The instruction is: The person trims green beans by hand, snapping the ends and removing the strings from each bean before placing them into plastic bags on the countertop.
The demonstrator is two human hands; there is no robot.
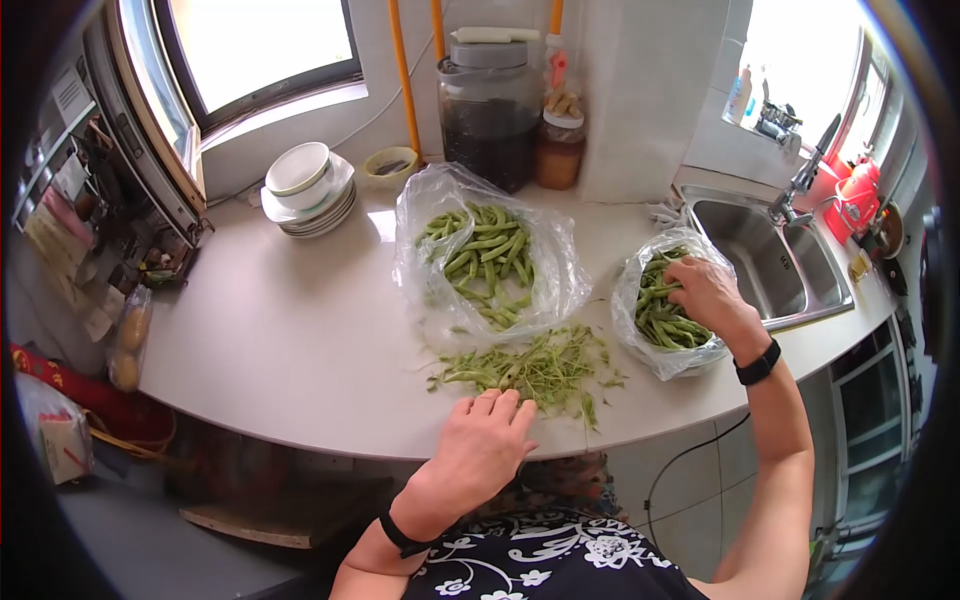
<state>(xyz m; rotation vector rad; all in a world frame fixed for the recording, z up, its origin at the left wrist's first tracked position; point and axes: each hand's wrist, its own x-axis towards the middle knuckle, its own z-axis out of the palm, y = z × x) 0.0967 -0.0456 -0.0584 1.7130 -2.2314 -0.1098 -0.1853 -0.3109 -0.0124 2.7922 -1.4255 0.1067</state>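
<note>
a pale countertop [270,330] curves across the view, with a steel sink [755,260] set into its right side. near the middle, a large clear plastic bag [555,270] lies open around green bean pods [490,250]. a smaller clear plastic bag [622,305], beside the sink, holds more pods. stringy green trimmings [550,370] lie heaped before the large bag. the right hand [708,292] reaches into the smaller bag, fingers curled onto pods; i cannot tell if it pinches one. the left hand [485,440], palm down, bends its fingers beside the trimmings, its grip hidden.
</note>
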